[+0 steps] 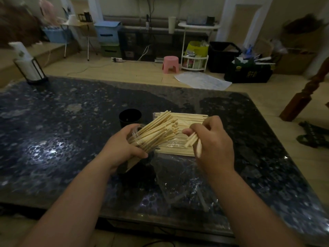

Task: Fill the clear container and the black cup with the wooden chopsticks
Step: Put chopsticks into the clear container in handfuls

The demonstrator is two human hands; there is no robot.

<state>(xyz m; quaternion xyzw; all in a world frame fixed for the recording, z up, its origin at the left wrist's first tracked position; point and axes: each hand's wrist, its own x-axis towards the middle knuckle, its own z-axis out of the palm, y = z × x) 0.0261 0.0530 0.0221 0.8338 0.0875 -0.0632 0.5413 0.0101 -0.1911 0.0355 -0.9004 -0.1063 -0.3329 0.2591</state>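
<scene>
Dark speckled stone of the counter [53,136] under both forearms. Nearest, between the wrists and a little toward the right one: crumpled clear plastic wrapping [178,179], lying on the stone.

Above it, left hand [122,148] wrapped around the clear container [135,138], fingers curled over its side. Container tilted, mouth aimed away and toward the right hand [213,141]; base hidden behind the wrist, so no telling whether on the stone or lifted. Packed inside, a bundle of wooden chopsticks [156,129], ends fanning out of the mouth across the space between the hands.

Right hand close beside those ends, clenched on a few chopsticks [193,139], pinched between thumb and curled fingers, near tips slanting down toward the left hand.

Beneath and just beyond the right hand, a flat layer of chopsticks [188,118], side by side on the counter. Just beyond the left hand, the black cup [130,118], upright on the stone, beside the far-left corner of that layer.

Far beyond and well left of the left hand, at the counter's back edge, a paper-towel roll in a black wire holder [29,68]. Past the counter, on the floor, a pink stool [170,63].
</scene>
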